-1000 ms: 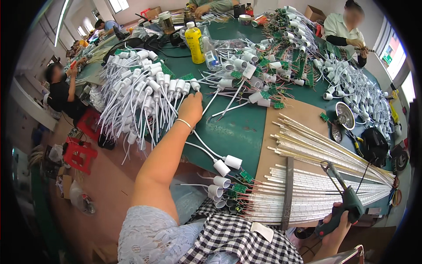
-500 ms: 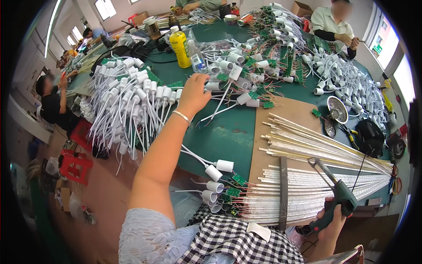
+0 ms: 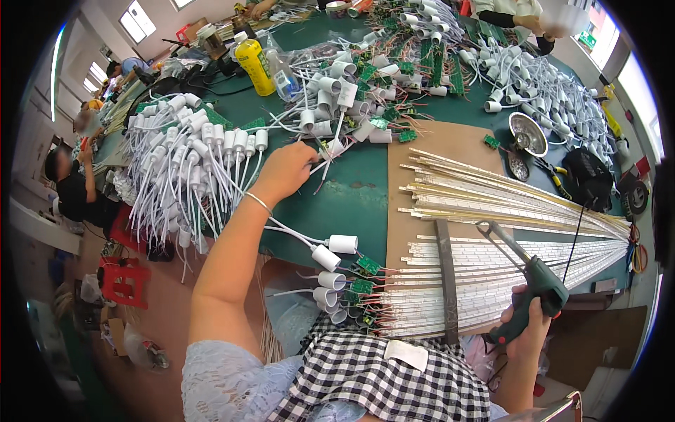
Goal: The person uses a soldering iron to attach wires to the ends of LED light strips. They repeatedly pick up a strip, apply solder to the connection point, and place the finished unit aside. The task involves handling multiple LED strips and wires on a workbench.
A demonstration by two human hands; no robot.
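Observation:
My left hand reaches over the green table, its fingers curled together beside a white cable at the near edge of a heap of white lamp sockets. Whatever lies between those fingertips is hidden. Gripped in my right hand is a dark green soldering gun, its tip pointing up and left above the light strips. Several silvery LED strips lie side by side under a dark bar. Small green circuit boards with white sockets sit at their left ends.
A large pile of white sockets with cables hangs over the table's left edge. More strips rest on a brown board. A metal bowl, a yellow bottle and a clear bottle stand farther off. Other people sit around.
My left hand has come nearer and lower, from above the sockets to the cable ends, and its fingers have closed. The soldering gun stays in my right hand. The whole view has shifted slightly.

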